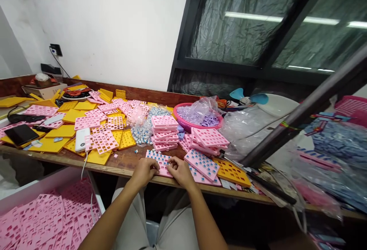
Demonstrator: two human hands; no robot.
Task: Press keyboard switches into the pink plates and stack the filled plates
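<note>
A pink plastic panel with rows of square holes (pixel 163 159) lies at the table's front edge, small blue-and-white pieces set in its upper rows. My left hand (pixel 145 170) rests on its left part, thumb and fingers closed together. Over the right part, my right hand (pixel 180 171) is also closed in a pinch. Whatever sits between the fingertips of either hand is too small to make out. Just right of my right hand, another pink panel dotted with blue pieces (pixel 202 164) overlaps one beneath it. A pile of blue-and-white pieces (pixel 142 134) sits behind my left hand.
Stacked pink panels (pixel 164 122) stand behind the work. Yellow panels (pixel 57 145) and a white power bank (pixel 82 140) cover the left side. A pink basket (pixel 175 112) holds purple pieces. A dark pole (pixel 286 127) slants across the right. Below left, a bin (pixel 99 200) holds pink panels.
</note>
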